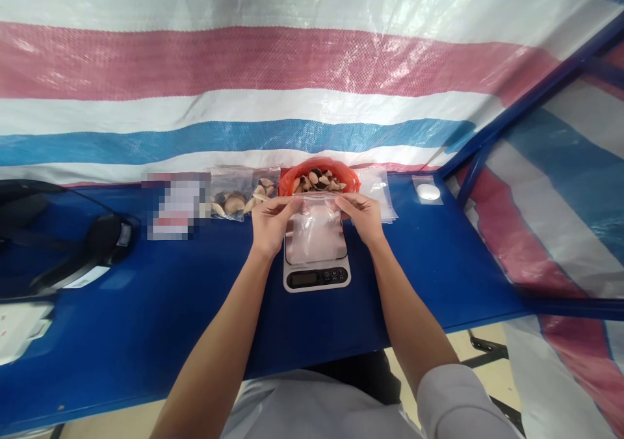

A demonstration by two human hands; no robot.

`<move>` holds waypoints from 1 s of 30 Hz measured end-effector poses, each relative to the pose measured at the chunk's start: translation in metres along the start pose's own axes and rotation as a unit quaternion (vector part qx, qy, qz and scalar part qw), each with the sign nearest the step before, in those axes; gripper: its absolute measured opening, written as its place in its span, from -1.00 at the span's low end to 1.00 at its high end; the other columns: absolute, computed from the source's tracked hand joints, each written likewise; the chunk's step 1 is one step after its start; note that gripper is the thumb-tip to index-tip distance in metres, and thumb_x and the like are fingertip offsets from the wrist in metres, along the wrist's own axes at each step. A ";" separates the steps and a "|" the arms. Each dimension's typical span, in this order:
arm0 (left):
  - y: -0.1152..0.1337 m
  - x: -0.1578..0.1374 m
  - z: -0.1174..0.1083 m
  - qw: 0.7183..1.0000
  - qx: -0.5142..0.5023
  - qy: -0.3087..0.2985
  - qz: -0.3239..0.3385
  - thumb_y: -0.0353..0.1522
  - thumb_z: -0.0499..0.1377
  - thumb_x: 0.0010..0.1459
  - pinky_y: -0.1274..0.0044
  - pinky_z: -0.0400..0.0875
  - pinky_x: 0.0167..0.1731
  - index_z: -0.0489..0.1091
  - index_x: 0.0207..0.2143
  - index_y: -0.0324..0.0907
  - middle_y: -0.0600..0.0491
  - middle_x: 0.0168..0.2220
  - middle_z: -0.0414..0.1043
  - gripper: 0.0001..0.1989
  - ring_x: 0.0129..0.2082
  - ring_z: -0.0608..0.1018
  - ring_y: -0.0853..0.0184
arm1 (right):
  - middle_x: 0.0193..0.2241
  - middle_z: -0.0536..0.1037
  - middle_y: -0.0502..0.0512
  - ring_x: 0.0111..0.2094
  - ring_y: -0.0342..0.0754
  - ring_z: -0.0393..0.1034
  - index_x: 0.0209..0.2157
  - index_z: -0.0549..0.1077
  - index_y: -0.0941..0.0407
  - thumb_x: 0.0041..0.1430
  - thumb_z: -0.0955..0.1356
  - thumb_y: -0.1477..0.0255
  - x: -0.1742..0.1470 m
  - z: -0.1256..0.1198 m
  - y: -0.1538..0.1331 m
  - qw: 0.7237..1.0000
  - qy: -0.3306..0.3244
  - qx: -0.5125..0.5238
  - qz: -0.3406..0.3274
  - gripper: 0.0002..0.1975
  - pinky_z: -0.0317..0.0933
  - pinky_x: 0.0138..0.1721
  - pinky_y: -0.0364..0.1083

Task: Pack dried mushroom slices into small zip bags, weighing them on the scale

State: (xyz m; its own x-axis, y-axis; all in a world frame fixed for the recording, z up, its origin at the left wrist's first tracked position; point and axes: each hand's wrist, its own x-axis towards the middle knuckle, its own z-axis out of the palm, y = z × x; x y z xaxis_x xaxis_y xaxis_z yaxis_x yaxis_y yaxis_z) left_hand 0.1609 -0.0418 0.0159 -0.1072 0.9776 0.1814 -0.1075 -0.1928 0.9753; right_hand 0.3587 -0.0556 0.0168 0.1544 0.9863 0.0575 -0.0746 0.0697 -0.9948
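Stretched between my two hands is a clear zip bag point(314, 231) with nothing visible inside. My left hand point(271, 223) pinches its upper left corner, and my right hand point(361, 216) pinches the upper right corner. Beneath the bag lies a white kitchen scale point(318, 279), its display dark. Just behind the hands, a red plastic bag point(350, 177) stands open, full of brown dried slices point(318, 180). Left of it, two zip bags point(234, 188) hold similar pale pieces. More flat clear bags point(383, 195) lie behind my right hand.
A white computer mouse point(428, 192) sits at the right on the blue table point(419, 257). Farther left are a blurred-out packet point(176, 206), a black headset-like strap point(110, 237) and a white case point(22, 328). Striped sheeting point(273, 62) hangs behind, with a blue metal frame point(526, 94) at right.
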 end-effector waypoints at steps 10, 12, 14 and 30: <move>0.004 -0.001 0.001 1.000 0.009 -0.028 -0.008 -0.16 0.43 -0.02 0.48 0.51 -0.33 0.64 -0.43 -0.17 0.03 -0.46 0.62 -0.75 -0.43 0.61 0.29 | -0.47 0.64 0.04 -0.40 -0.04 0.55 -0.40 0.61 0.08 -0.09 0.54 0.06 0.000 0.000 0.000 0.999 -0.016 0.027 0.005 -0.62 0.44 -0.44 -0.10; 0.004 -0.002 0.002 0.999 0.012 -0.035 -0.023 -0.14 0.42 -0.01 0.50 0.50 -0.36 0.63 -0.43 -0.17 0.03 -0.45 0.62 -0.73 -0.43 0.60 0.30 | -0.47 0.64 0.05 -0.40 -0.04 0.54 -0.40 0.62 0.08 -0.09 0.55 0.05 0.000 0.000 0.001 1.000 -0.018 0.021 0.008 -0.62 0.44 -0.45 -0.10; 0.004 -0.002 0.002 0.999 0.016 -0.040 -0.024 -0.15 0.42 0.00 0.51 0.50 -0.36 0.63 -0.44 -0.17 0.04 -0.45 0.62 -0.74 -0.43 0.59 0.31 | -0.48 0.62 0.04 -0.41 -0.04 0.53 -0.40 0.61 0.08 -0.09 0.54 0.04 0.000 0.001 0.002 0.999 -0.028 0.021 0.006 -0.61 0.45 -0.46 -0.10; 0.006 -0.005 0.003 0.998 0.016 -0.054 -0.006 -0.18 0.41 0.02 0.49 0.53 -0.27 0.61 -0.48 -0.15 0.04 -0.46 0.62 -0.78 -0.41 0.61 0.30 | -0.51 0.59 0.01 -0.44 -0.05 0.50 -0.39 0.59 0.05 -0.02 0.50 0.00 -0.003 0.001 -0.002 0.998 -0.054 0.027 -0.023 -0.61 0.45 -0.47 -0.09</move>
State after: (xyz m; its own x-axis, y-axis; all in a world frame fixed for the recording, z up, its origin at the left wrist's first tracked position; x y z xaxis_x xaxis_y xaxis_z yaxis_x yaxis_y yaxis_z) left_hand 0.1633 -0.0480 0.0215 0.0015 0.9834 0.1815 -0.0771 -0.1808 0.9805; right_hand 0.3570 -0.0588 0.0188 0.0509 0.9922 0.1138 -0.1225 0.1193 -0.9853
